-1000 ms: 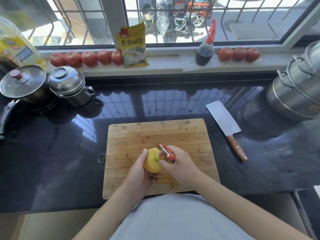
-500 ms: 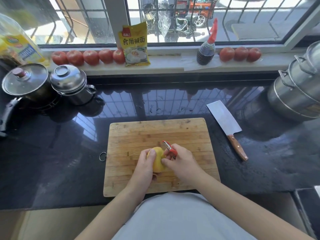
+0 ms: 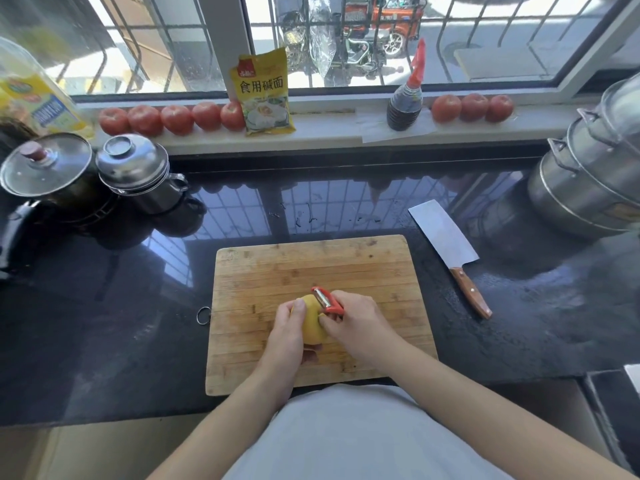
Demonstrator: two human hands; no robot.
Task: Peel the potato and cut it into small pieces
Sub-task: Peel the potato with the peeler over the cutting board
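Note:
A yellow potato [image 3: 313, 322] is held just above the wooden cutting board [image 3: 311, 265]. My left hand [image 3: 287, 336] grips it from the left, thumb over its top. My right hand [image 3: 358, 323] holds a red peeler [image 3: 327, 300], whose blade lies on the potato's upper right side. A cleaver [image 3: 446, 245] with a wooden handle lies on the black counter to the right of the board.
Two lidded pots [image 3: 135, 171] stand at the back left, a stacked steel steamer [image 3: 595, 171] at the right. Tomatoes [image 3: 173, 117], a yellow packet [image 3: 265, 93] and a sauce bottle [image 3: 405, 102] line the window sill. An oil bottle [image 3: 31, 95] stands far left.
Both hands and the potato moved slightly away from me on the board. The peeler's blade shifted on the potato's upper side.

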